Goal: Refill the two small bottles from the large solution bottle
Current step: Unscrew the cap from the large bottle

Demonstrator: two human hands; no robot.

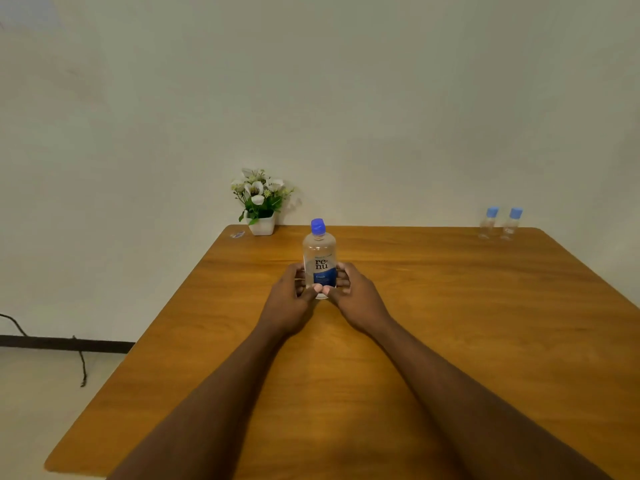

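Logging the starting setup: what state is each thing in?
large solution bottle: upright, capped, held low.
left hand: grips the large solution bottle.
right hand: grips the large solution bottle.
left small bottle: upright, capped, untouched.
right small bottle: upright, capped, untouched.
flower pot: upright.

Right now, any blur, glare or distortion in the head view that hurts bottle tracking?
Head view: large solution bottle sharp, label legible, left hand and right hand gripping its base. Left small bottle and right small bottle soft, clear bodies fading into the wall. Even light, no glare; soft shadow at the table front.
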